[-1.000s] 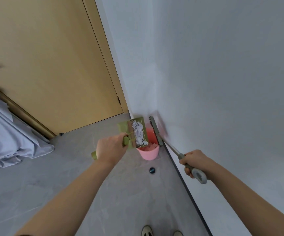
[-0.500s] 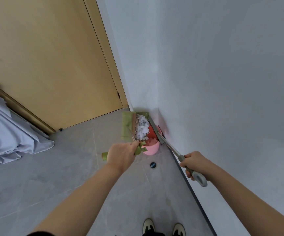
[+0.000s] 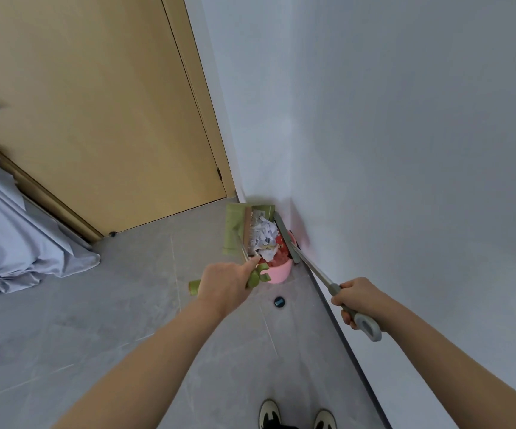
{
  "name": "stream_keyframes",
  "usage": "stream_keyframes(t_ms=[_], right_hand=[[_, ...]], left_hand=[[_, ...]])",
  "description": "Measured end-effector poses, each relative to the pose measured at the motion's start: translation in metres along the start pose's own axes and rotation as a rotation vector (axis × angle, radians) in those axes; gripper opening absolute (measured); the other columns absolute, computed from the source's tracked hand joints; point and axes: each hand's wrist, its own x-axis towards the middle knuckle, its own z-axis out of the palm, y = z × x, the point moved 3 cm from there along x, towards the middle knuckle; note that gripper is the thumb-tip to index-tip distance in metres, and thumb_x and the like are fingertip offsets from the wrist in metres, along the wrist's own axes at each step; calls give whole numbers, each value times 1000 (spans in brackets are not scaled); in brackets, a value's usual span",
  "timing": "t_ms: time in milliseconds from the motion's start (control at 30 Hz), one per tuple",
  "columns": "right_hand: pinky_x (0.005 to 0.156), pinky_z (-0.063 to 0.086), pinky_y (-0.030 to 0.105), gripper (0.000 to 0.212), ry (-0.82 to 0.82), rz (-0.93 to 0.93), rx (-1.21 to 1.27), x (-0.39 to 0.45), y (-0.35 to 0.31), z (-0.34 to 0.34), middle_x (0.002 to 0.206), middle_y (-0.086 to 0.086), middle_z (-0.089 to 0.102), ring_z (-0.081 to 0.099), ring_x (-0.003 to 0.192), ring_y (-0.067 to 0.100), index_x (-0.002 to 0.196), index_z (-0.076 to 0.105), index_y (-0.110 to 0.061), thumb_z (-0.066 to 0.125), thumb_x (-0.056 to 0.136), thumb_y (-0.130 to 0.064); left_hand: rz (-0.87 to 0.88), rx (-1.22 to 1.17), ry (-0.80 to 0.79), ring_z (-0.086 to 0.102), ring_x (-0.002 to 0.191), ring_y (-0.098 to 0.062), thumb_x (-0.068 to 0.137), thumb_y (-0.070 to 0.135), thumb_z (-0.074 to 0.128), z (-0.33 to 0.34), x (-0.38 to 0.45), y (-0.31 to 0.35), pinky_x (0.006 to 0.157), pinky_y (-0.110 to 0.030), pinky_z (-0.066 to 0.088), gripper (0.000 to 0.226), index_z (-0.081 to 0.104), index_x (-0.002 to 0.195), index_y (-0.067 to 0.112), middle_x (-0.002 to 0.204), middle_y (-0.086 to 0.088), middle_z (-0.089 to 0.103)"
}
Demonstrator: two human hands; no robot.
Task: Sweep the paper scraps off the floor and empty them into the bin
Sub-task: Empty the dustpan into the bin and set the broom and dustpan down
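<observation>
A grey tiled floor [image 3: 95, 320] runs into a corner of white walls [image 3: 405, 150], with a tan wooden door [image 3: 95, 119] on the left and grey bedding [image 3: 12, 243] spilling down at the far left; a pink bin [image 3: 280, 274] sits in the corner itself; the green dustpan [image 3: 233, 230] is tipped over the bin's mouth, and white paper scraps [image 3: 264, 233] lie heaped in the pan, right at the bin's opening; the left hand [image 3: 224, 284] is curled round the dustpan's green handle; the right hand [image 3: 357, 300] grips the grey handle of the broom [image 3: 284, 235], whose head stands against the wall just beside the bin; a small dark round disc [image 3: 279, 302] lies on the floor near the bin; the toes of two shoes [image 3: 297, 416] show at the bottom edge.
</observation>
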Motion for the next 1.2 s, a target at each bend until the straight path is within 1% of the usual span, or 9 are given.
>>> stream_keyframes(t_ms=[67,200,300,367,467,533,767,1033,1200], right_hand=[[46,47,26,18,0,8,14,0,-1,0,67,16,53,52,43,18,105,58,6,54,88,2],[45,46,25,23,-1,17,34,1,-2,-2,70,16,51,50,42,17,110,57,9,54,88,3],[44,45,25,25,-1,25,48,2,-4,-2,70,15,50,49,41,18,112,56,10,53,88,3],[43,45,24,25,1,27,52,1,-4,-2,68,14,50,49,41,18,111,56,10,53,87,4],[43,45,24,23,2,29,53,2,-3,-2,66,14,50,49,40,17,110,57,10,53,87,4],[42,44,24,23,0,30,57,2,-3,-2,65,14,50,48,40,17,109,57,10,54,87,4],[42,44,24,20,4,23,64,-2,-2,-3,64,14,51,49,40,17,107,57,10,53,88,4],[42,45,24,24,4,12,67,-3,-2,-1,68,16,51,49,40,17,111,55,12,53,88,4],[42,44,24,22,6,21,67,-4,-4,-1,67,15,51,49,41,17,109,56,10,53,88,4]], left_hand=[[-14,-3,-62,56,60,-20,102,42,40,0,2,0,46,-24,29,51,33,151,33,73,3,60],[-37,-73,19,68,70,-29,95,37,52,-1,8,-4,55,-30,47,35,61,128,31,82,-2,72],[-9,-59,-15,68,72,-27,97,39,49,3,10,-4,54,-29,42,35,58,130,31,86,0,72],[6,-44,9,66,63,-27,95,38,55,3,10,-4,50,-27,38,34,60,128,31,77,-1,70],[3,5,39,57,40,-19,75,35,80,2,7,-6,40,-21,27,26,73,100,31,53,5,61],[-4,4,46,51,33,-16,67,33,86,2,6,-9,36,-18,23,27,72,90,31,47,7,57],[14,0,47,46,32,-16,70,26,84,-1,4,-7,32,-18,31,20,67,82,27,47,8,55],[-14,58,51,24,31,-19,54,20,90,-20,6,-8,42,-18,4,28,68,70,25,40,5,47],[-30,51,31,30,29,-19,54,18,89,-20,0,-8,41,-19,5,28,68,71,24,40,4,47]])
